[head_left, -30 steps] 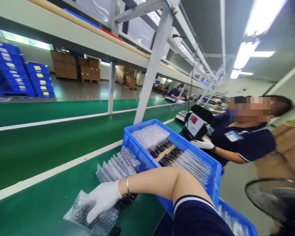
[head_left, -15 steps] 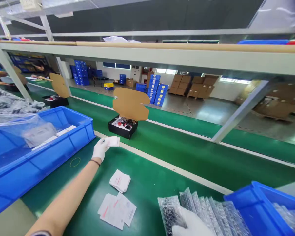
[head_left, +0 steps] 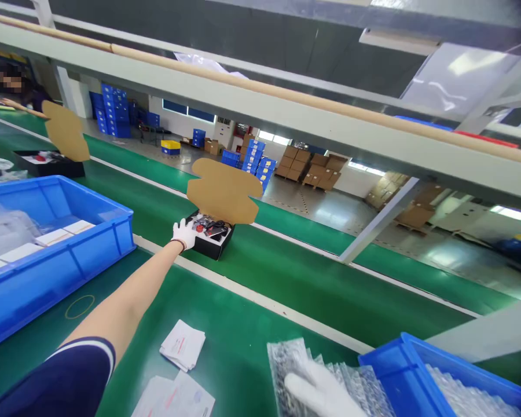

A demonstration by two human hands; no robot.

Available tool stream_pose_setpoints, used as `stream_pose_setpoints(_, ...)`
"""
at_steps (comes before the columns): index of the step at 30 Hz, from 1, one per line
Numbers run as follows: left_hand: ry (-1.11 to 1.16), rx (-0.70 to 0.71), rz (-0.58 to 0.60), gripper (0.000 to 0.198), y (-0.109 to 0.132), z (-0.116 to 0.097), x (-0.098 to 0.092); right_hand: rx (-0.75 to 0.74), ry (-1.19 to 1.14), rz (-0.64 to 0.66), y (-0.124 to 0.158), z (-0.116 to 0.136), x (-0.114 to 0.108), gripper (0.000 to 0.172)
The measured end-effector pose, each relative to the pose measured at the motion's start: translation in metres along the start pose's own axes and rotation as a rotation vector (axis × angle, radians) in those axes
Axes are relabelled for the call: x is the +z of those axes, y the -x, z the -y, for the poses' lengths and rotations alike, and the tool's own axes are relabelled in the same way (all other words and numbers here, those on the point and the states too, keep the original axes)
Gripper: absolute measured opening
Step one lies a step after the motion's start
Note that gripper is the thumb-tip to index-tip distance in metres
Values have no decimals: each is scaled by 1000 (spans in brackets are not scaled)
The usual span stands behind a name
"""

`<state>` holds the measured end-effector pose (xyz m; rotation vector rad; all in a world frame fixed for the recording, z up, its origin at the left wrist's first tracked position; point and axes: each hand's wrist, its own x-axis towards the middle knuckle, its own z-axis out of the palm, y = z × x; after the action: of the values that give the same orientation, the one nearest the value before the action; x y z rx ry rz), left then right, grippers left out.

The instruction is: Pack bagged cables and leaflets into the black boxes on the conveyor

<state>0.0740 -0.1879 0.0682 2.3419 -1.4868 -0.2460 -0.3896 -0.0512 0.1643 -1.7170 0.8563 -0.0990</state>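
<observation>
Beyond the far edge of the bench (head_left: 238, 339), seemingly loading a black box (head_left: 208, 248) with the left hand (head_left: 183, 233), fingers partly spread at the box's left rim; cannot tell any hold. Probably calls next for lifting clear. Counted: two blue bins (head_left: 98, 263) at the bench's left and right ends; a second black box (head_left: 69, 169); bubble bags (head_left: 280, 368) too overlapped to count, one under the blurred, bent right hand (head_left: 321, 391), grip unclear; two leaflet piles (head_left: 183, 343); one rubber band (head_left: 80, 297).

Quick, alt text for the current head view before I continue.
Gloved left hand at the left edge of an open black box; blurred, gloved right hand over bubble-wrap packets. White papers lie on the green surface between two blue bins.
</observation>
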Motion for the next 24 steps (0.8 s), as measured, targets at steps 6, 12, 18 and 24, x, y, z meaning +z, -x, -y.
stream_pose_setpoints(6,-263,86,119,65,23,-3,20,-390,23,-304,-113,64,-38,35)
stream_pose_setpoints(12,-399,149,140,59,61,-16,20,-618,-199,-613,-259,67,-30,48)
stream_pose_setpoints(18,-363,188,127,58,79,-32,22,-367,336,-549,-294,10,8,35)
stream_pose_setpoints(24,-345,247,103,59,88,-49,28,-268,875,-224,-288,20,-16,27)
